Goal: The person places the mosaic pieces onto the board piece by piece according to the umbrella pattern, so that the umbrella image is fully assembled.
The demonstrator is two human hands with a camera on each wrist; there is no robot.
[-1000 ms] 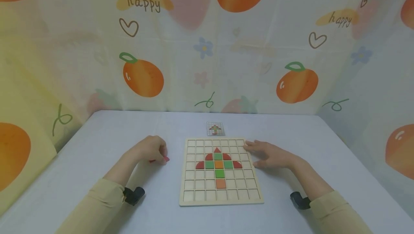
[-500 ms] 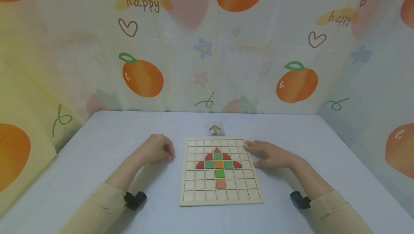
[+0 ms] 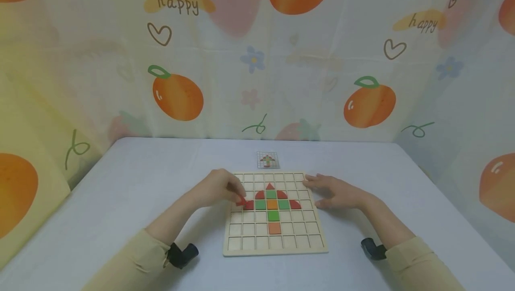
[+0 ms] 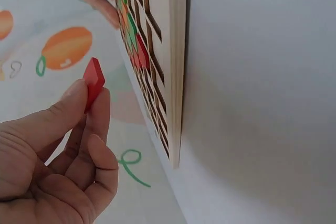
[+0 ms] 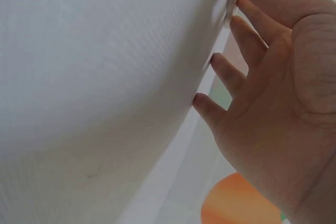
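Observation:
My left hand (image 3: 219,187) pinches a small flat red tile (image 4: 94,81) between thumb and fingers. In the head view it is over the left side of the wooden grid board (image 3: 248,242). Red, green and orange tiles sit in the board's cells in a tree-like pattern, with a red triangle (image 3: 270,187) at the top, an orange square (image 3: 272,204) mid-column and a salmon square (image 3: 275,228) at the bottom. My right hand (image 3: 337,191) lies spread at the board's upper right edge, fingertips and thumb right at the rim.
Beyond the board lies a small picture card (image 3: 268,160) printed with a similar pattern on a grid. All of this rests on a white table (image 3: 169,157). A fruit-printed cloth (image 3: 225,81) hangs behind and at both sides.
My left hand has moved right from the bare table to over the board's left side, bringing the red tile with it. The right hand and the board stay put.

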